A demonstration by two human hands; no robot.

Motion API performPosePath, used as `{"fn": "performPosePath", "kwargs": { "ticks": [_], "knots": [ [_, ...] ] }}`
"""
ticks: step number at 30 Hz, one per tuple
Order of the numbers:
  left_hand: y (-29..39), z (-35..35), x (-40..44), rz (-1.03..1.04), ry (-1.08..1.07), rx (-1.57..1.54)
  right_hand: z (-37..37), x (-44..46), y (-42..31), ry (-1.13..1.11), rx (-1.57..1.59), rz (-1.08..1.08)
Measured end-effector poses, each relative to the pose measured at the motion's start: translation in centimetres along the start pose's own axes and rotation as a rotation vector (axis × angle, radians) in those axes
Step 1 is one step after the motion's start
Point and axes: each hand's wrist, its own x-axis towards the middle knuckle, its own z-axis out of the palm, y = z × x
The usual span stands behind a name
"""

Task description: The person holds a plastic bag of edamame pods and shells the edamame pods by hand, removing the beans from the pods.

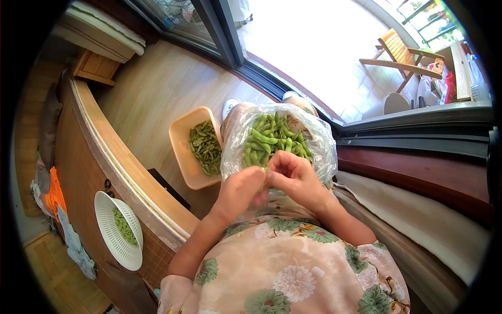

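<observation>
Both hands meet over the near edge of a clear plastic bag (327,144) of green bean pods (266,137) on my lap. My left hand (244,189) is closed, its fingertips against those of my right hand (294,175). The right hand is pinched, thumb to index finger. A bit of green shows between the fingertips, seemingly a pod, mostly hidden by the fingers. Left of the bag, a peach-coloured bin (180,144) holds darker, flattened pods (205,149). Farther left, a white colander (109,230) holds shelled green beans (124,227).
The colander stands on a brown mat-covered surface (151,251) with a wooden edge. A sliding door frame (230,42) runs along the upper right. Beyond it are a wooden folding chair (400,55) and a grey-white container (389,104). Orange cloth (56,193) lies at far left.
</observation>
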Motion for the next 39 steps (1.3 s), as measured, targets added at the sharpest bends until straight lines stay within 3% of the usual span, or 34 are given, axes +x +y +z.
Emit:
{"fn": "performPosePath", "kwargs": {
  "ticks": [10,13,24,36,39],
  "knots": [
    [-0.3,0.5,0.7,-0.019,-0.033,0.041,-0.5,-0.4,0.3,0.097,-0.361,-0.032],
    [-0.6,0.4,0.9,-0.075,-0.101,0.022,-0.8,-0.9,-0.1,0.037,-0.016,0.066],
    [-0.5,0.0,0.7,-0.151,-0.111,-0.267,-1.2,-0.4,0.9,0.109,-0.067,-0.022],
    [-1.1,-0.1,0.6,-0.108,-0.084,-0.235,-0.4,-0.6,0.9,0.148,-0.053,-0.073],
    [-0.2,0.1,-0.1,-0.103,0.006,-0.188,-0.6,-0.7,0.8,0.209,-0.109,-0.119]
  ]
}}
